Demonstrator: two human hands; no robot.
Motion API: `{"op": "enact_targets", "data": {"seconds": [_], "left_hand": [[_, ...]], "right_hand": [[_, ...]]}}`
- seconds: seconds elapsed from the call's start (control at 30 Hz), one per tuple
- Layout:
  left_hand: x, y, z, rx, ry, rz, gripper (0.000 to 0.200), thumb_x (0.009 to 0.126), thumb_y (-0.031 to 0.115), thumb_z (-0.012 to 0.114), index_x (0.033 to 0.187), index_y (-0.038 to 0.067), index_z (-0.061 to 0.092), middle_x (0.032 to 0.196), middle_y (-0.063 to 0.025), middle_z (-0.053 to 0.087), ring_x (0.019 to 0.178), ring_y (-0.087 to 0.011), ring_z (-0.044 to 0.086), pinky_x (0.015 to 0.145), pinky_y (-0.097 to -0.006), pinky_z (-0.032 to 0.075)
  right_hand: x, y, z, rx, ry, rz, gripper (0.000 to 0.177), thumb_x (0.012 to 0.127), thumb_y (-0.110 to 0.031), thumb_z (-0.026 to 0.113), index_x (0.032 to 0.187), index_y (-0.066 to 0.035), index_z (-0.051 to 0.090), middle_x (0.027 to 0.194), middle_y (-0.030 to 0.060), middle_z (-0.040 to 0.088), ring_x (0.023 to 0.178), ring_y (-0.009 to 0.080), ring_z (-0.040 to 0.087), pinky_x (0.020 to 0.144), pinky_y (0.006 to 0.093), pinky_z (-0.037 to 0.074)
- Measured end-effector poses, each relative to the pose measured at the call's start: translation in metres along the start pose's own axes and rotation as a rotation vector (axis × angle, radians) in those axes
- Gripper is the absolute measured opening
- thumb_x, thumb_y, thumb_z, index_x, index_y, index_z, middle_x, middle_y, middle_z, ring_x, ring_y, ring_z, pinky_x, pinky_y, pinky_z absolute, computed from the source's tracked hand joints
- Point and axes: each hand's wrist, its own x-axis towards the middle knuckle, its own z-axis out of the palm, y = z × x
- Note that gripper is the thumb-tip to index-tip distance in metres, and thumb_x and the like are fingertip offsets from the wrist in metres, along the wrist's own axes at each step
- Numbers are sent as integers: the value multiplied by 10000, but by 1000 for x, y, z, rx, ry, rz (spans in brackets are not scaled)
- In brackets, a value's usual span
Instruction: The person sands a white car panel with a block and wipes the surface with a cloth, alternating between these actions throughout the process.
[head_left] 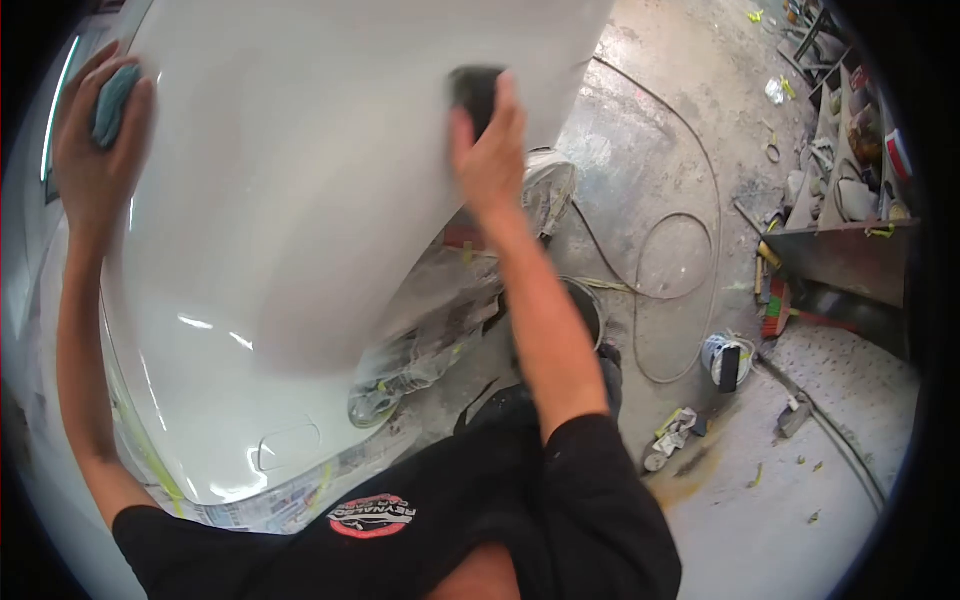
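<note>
A large pale car body panel (250, 230) fills the left and middle of the view, glossy near its lower edge and duller higher up. My right hand (490, 150) grips a black sanding block (477, 98) against the panel near its right edge; hand and block are a little blurred. At the far left, my left hand (95, 150) is closed around a folded blue-green cloth (115, 106) by the panel's left edge. A fuel flap outline (290, 446) shows low on the panel. Clear plastic sheeting (430, 350) covers the parts below its right edge.
A hose (715, 220) loops across the concrete floor on the right. There stand a white bucket (716, 362) with a black object on it, a broom head (776, 308) and a cluttered shelf (845, 250). Crumpled scraps (676, 432) lie nearby. Masking paper (270, 508) lines the panel's lower edge.
</note>
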Motion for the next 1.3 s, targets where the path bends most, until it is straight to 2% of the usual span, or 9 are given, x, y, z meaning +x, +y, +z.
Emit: {"op": "enact_targets", "data": {"seconds": [0.03,0.1,0.2,0.4,0.63,0.87,1.1,1.23,1.3], "left_hand": [[0,2,-1,-7,-8,-4,266,927,193,730,1153,54,714,1281,-137,666,1210,-272,631,1020,-358,491],[1,2,-6,-3,-20,16,258,918,177,737,1141,49,713,1269,-152,665,1229,-283,618,1020,-363,487],[0,4,-7,45,-34,30,264,955,172,711,1195,63,698,1344,-134,623,1262,-273,598,1042,-380,495],[-3,7,-7,30,-53,-31,238,939,173,725,1150,63,712,1307,-139,641,1239,-283,612,1037,-383,489],[-1,6,-6,15,-36,-9,217,937,162,722,1128,60,711,1307,-136,643,1236,-285,611,1039,-396,492],[1,9,-6,10,-48,-13,218,941,149,716,1140,62,705,1308,-131,645,1247,-270,601,1041,-393,482],[0,10,-4,-30,-21,-28,198,938,130,697,1123,60,706,1318,-136,633,1243,-276,599,1032,-392,482],[2,12,-8,41,-47,-27,210,917,102,695,1120,47,700,1337,-152,615,1227,-292,602,1004,-400,487],[-1,11,-5,-14,-45,-76,204,920,100,691,1116,44,700,1339,-155,612,1224,-299,601,1002,-402,484]], "right_hand": [[30,39,12,-68,142,-65,743,970,-366,622,1547,-56,273,1221,299,551,1045,480,617,868,533,538],[68,59,-4,-3,-30,337,689,991,-378,582,1517,-45,288,1245,321,547,1077,486,614,905,531,523],[59,44,-1,-20,-50,415,707,996,-378,575,1538,-51,260,1232,324,536,1050,481,619,902,533,519],[-51,-21,-3,-1,-52,-53,837,930,-348,686,1584,-105,223,1121,280,521,940,477,621,785,536,551],[61,74,0,-98,-18,406,713,981,-368,613,1543,-90,273,1177,311,553,1019,483,627,805,536,544],[-65,10,-4,13,10,38,807,947,-340,666,1564,-35,245,1128,294,541,1036,491,608,851,530,536],[40,90,3,12,-1,481,724,996,-399,572,1555,-71,250,1266,338,522,1097,507,587,918,549,508],[-67,0,-3,40,-30,201,813,970,-346,646,1576,-30,206,1343,332,496,1220,508,530,998,548,473],[-65,19,2,106,-13,126,806,964,-325,659,1564,-8,223,1392,333,476,1262,512,509,1033,554,445]]}}
